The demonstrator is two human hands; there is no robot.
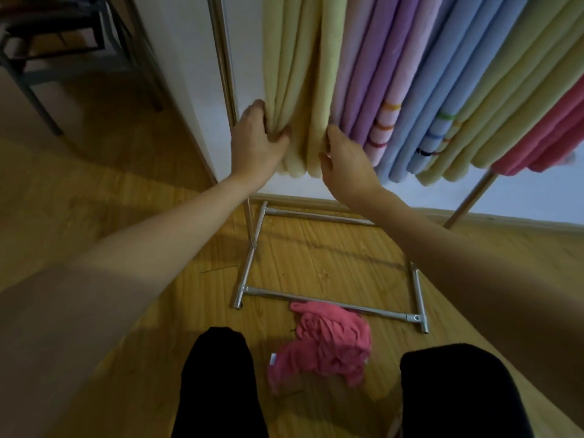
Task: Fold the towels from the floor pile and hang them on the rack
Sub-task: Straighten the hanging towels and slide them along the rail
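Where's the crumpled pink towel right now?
In the head view, the pink towel lies crumpled on the wooden floor, low and centre, touching the rack's near base bar.

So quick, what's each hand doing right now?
Left hand: gripping the hanging yellow towel.
Right hand: fingers flat against the same towel's right edge, not gripping.

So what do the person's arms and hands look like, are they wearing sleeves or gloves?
No gloves and no sleeves in view. The left hand and right hand are bare, and both forearms are bare too. No rings, watch or bracelets show. Below, the legs wear black trousers.
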